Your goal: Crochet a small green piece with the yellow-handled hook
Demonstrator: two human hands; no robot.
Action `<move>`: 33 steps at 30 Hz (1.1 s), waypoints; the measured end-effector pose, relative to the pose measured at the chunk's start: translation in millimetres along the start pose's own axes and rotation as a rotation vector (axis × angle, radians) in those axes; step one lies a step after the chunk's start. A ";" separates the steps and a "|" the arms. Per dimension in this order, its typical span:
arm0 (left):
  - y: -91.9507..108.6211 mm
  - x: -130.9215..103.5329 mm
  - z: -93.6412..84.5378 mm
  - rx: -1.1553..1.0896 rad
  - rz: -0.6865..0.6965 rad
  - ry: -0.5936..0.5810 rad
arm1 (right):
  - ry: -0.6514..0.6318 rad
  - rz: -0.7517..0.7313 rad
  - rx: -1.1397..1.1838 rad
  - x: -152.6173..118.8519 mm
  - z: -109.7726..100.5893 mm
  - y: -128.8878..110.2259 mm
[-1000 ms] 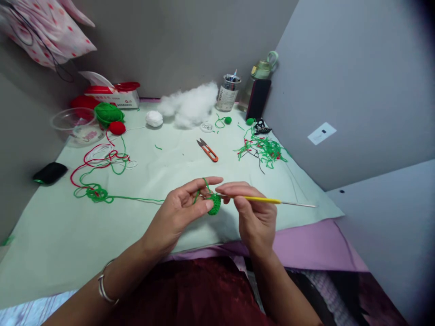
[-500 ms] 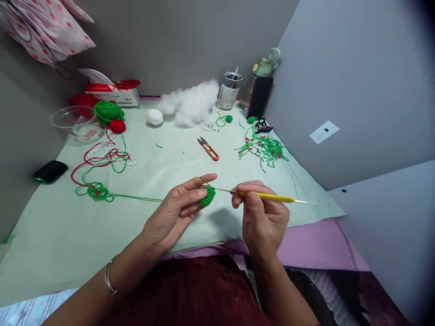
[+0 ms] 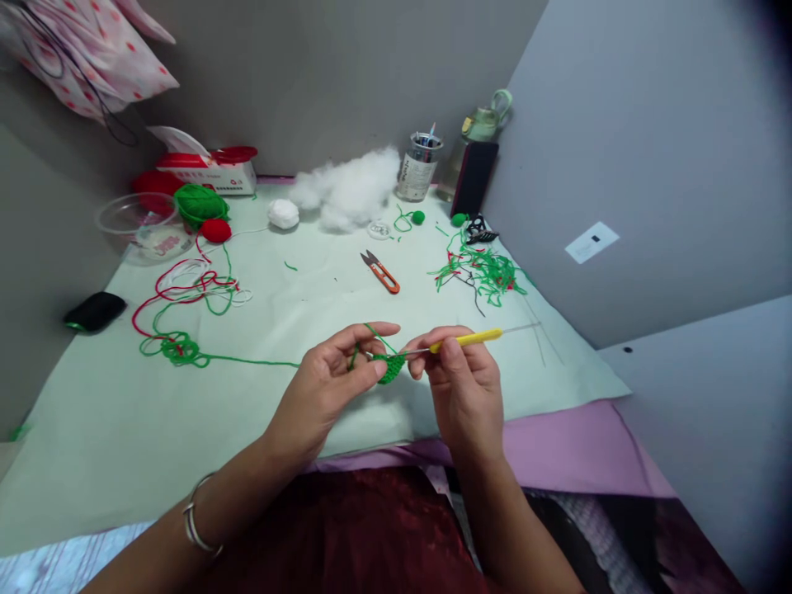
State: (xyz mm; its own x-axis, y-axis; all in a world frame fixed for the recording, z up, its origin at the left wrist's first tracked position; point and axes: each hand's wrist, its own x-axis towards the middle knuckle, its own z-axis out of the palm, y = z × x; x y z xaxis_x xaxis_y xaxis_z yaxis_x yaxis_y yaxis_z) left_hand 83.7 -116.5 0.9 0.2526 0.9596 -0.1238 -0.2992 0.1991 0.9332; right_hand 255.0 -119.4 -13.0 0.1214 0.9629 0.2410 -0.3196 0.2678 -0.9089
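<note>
My left hand (image 3: 331,379) pinches a small green crochet piece (image 3: 391,370) between thumb and fingers, with green yarn (image 3: 251,361) running over the raised index finger and back to a loose tangle on the left. A crochet hook (image 3: 473,339) with a yellow handle is gripped in my right hand (image 3: 465,384), pointing left. Its metal shaft lies at the top edge of the green piece, and the tip reaches toward my left fingers. Whether the yarn is caught on the tip is too small to tell.
Orange thread snips (image 3: 382,274) lie beyond my hands. Behind them sits white stuffing (image 3: 350,188); to the right are green yarn scraps (image 3: 492,272) and a phone (image 3: 473,177) leaning on a bottle. Yarn balls, a tissue box (image 3: 214,173) and a black case (image 3: 95,313) are at the left.
The hook has moved left, its shaft now across the top of the green piece. My right hand has come closer to my left, and the piece has tilted.
</note>
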 end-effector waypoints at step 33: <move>-2.6 2.0 4.1 -0.097 -0.036 -0.017 | -0.013 -0.204 -0.342 -5.1 2.5 2.7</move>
State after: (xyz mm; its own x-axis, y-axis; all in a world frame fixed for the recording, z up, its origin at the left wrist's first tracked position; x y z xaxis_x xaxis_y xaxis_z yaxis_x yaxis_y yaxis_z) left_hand 88.8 -115.9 -0.4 0.2804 0.9482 -0.1496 -0.3768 0.2520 0.8913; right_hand 251.2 -123.4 -15.8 0.1374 0.8919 0.4308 0.0419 0.4293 -0.9022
